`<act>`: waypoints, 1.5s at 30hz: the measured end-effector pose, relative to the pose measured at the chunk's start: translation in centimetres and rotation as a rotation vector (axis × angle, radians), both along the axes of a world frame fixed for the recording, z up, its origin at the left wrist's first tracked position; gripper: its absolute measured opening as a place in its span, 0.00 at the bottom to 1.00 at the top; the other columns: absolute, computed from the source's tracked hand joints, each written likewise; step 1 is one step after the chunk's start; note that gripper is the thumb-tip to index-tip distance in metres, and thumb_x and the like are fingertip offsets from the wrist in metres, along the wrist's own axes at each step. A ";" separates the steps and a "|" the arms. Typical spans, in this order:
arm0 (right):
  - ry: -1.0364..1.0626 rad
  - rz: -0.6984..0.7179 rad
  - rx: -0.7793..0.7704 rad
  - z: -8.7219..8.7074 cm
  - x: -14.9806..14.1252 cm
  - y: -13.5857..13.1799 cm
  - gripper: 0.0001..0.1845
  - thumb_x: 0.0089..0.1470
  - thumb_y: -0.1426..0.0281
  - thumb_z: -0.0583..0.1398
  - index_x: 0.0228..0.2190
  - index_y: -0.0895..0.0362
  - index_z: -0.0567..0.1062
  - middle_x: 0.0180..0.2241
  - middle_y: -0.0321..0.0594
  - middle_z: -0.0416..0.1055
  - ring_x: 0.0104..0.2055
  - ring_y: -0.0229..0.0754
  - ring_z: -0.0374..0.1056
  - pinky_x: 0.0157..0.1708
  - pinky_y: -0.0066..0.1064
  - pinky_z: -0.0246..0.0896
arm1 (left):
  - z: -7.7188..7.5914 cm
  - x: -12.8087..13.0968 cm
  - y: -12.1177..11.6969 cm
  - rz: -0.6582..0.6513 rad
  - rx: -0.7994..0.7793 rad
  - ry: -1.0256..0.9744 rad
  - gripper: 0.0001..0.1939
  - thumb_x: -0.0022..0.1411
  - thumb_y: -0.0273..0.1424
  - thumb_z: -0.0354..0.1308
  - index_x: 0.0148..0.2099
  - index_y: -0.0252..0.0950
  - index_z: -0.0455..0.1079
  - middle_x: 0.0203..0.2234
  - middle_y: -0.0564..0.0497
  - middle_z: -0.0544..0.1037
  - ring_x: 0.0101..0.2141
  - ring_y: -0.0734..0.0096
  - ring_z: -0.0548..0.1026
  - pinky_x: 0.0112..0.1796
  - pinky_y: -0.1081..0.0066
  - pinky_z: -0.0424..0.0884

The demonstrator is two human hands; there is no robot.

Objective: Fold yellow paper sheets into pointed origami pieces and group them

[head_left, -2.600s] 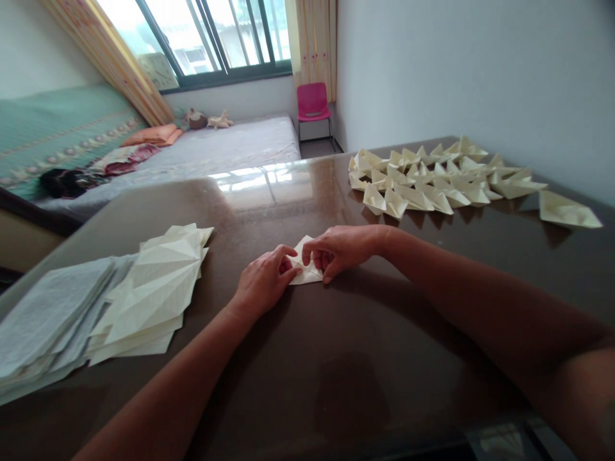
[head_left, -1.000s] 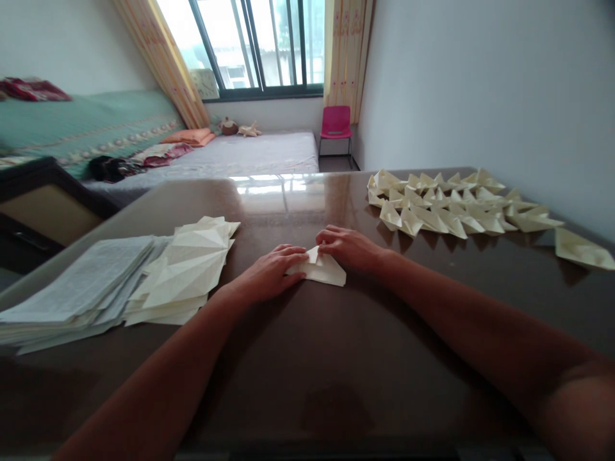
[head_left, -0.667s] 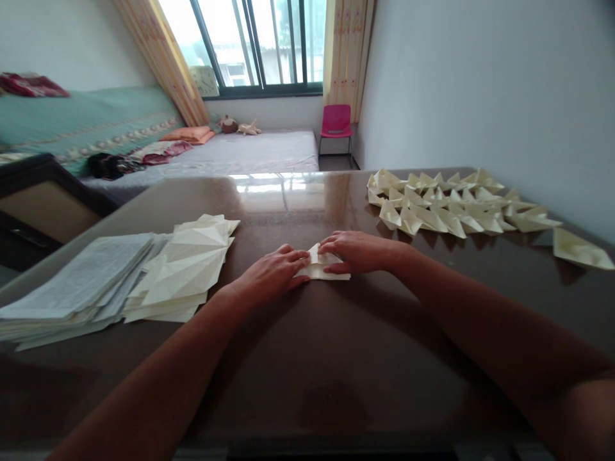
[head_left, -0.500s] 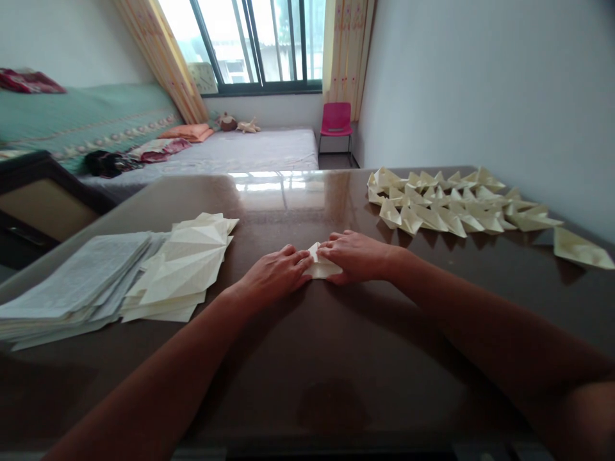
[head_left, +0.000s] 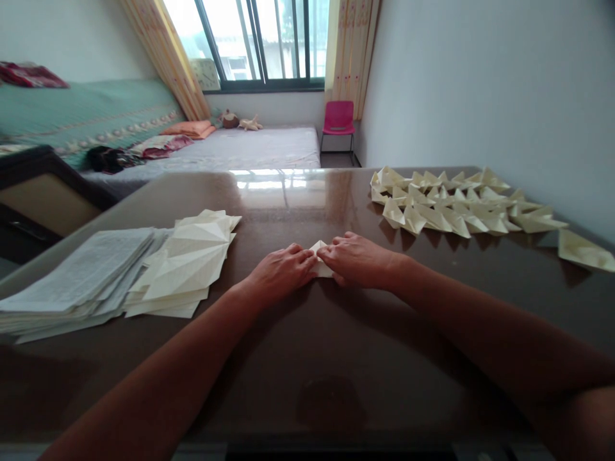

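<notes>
A small folded sheet of cream paper [head_left: 323,269] lies on the brown table in front of me, mostly hidden under my fingers. My left hand [head_left: 284,269] grips its left side, fingers bent and pressed together. From the right, my right hand [head_left: 356,259] is closed on the other side, thumb low near the front edge. Between the two hands, a pointed peak of the paper shows at the top. Creased cream sheets [head_left: 192,256] lie in a pile to the left of my left hand.
Several folded paper boats [head_left: 442,205] stand in rows at the table's back right, with a single paper boat [head_left: 583,251] nearer the right edge. Stacked printed papers [head_left: 81,269] lie at the left. Beyond the brown table [head_left: 288,365] are a bed [head_left: 269,147] and a pink chair [head_left: 339,118].
Both hands have closed in over the folded paper, so less of its right side shows. The whole view has shifted slightly.
</notes>
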State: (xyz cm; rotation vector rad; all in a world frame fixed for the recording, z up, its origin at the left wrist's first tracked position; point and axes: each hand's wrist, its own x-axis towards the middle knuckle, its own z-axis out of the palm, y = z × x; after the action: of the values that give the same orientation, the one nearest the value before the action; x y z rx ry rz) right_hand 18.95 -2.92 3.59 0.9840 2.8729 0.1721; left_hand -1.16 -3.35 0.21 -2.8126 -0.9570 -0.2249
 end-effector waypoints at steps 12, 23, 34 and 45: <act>0.012 -0.017 0.013 -0.1 -0.5 -0.6 0.07 0.55 0.74 0.56 0.33 0.61 0.74 0.32 0.48 0.75 0.36 0.48 0.72 0.37 0.35 0.55 | 0.1 -0.2 0.1 0.024 -0.011 -0.010 0.16 0.69 0.34 0.45 0.51 0.37 0.70 0.47 0.46 0.75 0.47 0.64 0.70 0.47 0.66 0.69; 0.000 -0.043 0.003 -0.2 -0.7 -0.8 0.08 0.56 0.76 0.55 0.34 0.61 0.76 0.33 0.50 0.76 0.36 0.47 0.72 0.37 0.34 0.55 | 0.2 -0.3 0.0 0.015 -0.050 -0.032 0.15 0.68 0.34 0.46 0.50 0.36 0.70 0.47 0.47 0.75 0.47 0.64 0.69 0.48 0.66 0.69; 0.021 -0.077 -0.023 0.9 0.1 0.0 0.13 0.53 0.71 0.55 0.40 0.55 0.74 0.38 0.44 0.75 0.36 0.45 0.71 0.32 0.31 0.53 | 0.2 -0.2 -0.2 0.002 -0.046 -0.041 0.17 0.67 0.40 0.48 0.53 0.39 0.68 0.47 0.49 0.75 0.47 0.64 0.68 0.47 0.67 0.68; 0.129 -0.100 -0.239 0.3 2.2 2.7 0.11 0.51 0.67 0.58 0.38 0.54 0.74 0.39 0.40 0.74 0.37 0.41 0.69 0.29 0.26 0.51 | 0.0 -0.2 0.6 0.113 -0.174 -0.171 0.16 0.68 0.35 0.45 0.38 0.40 0.74 0.35 0.50 0.75 0.38 0.69 0.69 0.39 0.71 0.67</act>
State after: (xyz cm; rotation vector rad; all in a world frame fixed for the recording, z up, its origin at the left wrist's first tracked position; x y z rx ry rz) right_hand 21.15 -0.21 3.90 1.1232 2.8591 -0.2451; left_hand -1.32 -2.74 0.19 -2.9201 -1.2239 -0.3907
